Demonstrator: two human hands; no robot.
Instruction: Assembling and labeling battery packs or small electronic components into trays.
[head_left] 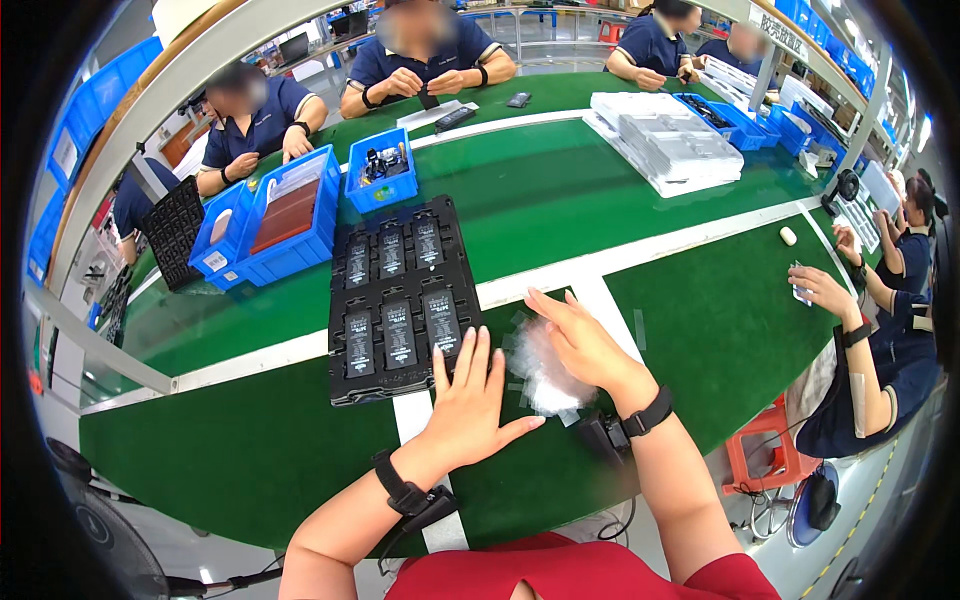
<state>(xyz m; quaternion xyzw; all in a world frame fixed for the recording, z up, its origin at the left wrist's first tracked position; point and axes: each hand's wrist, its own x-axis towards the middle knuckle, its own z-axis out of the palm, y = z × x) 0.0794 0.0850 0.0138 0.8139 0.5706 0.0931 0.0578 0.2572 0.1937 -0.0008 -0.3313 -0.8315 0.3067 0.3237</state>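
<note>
A black plastic tray [405,290] lies on the green table mat, with several flat black batteries [398,337] set in its pockets in two rows. My left hand [470,400] is flat with fingers spread, its fingertips by the tray's lower right corner. Whether they touch the tray or the mat I cannot tell. My right hand [580,345] has its fingers stretched out over a loose heap of white, see-through film pieces [548,388]. Nothing shows in either hand. The heap is partly blurred and its far side is hidden under the right hand.
Blue bins [290,225] stand beyond the tray at the left, one holding brown sheets. White plastic trays [670,145] are stacked at the far side. Co-workers [425,60] sit across the table, and another person's hand [822,290] works at the right. A red stool [765,445] stands below.
</note>
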